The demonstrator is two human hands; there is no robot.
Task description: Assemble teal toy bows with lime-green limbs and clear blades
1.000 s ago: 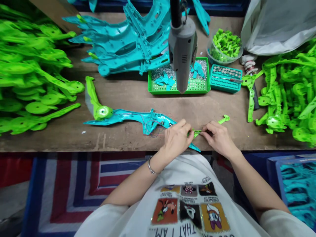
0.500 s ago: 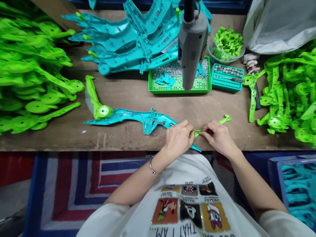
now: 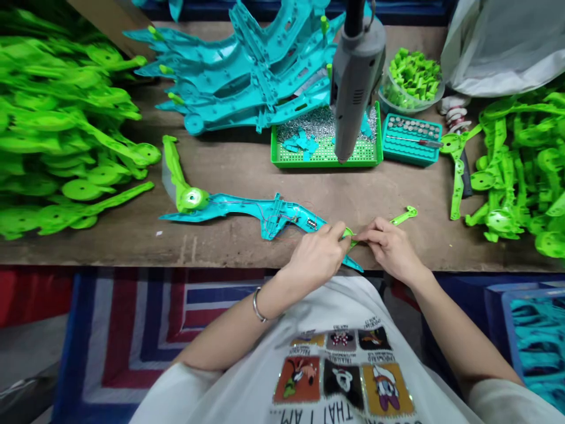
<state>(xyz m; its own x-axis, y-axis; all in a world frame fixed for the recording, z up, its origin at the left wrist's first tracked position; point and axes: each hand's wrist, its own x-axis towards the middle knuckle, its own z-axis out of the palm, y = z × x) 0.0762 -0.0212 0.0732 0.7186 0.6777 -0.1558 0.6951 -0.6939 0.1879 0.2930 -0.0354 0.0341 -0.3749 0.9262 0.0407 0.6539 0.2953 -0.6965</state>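
A blue plastic half-shell, shaped like a toy bow [image 3: 241,207], lies on the bench with thin wires and small metal parts inside. At its left end sits a light-green arm with a round hub [image 3: 193,199]. My left hand [image 3: 320,252] is closed over the shell's right end, its fingertips on a second green plastic arm [image 3: 405,216]. Beside it, my right hand [image 3: 392,247] pinches thumb and fingers together close to that arm's hub; what lies between them is too small to make out. My hands partly cover the arm's middle.
Green arms pile up at left [image 3: 79,147] and right [image 3: 498,176]. Behind are stacked blue shells [image 3: 238,76], a green basket of screws [image 3: 326,164], a hanging grey electric screwdriver [image 3: 356,88], a teal tray [image 3: 410,154] and a tub of green pieces [image 3: 412,105].
The view has shifted slightly, moving the scene rightward. My left fingers have shifted on the green arm, and its hub shows more between my hands. My right hand keeps its pinch.
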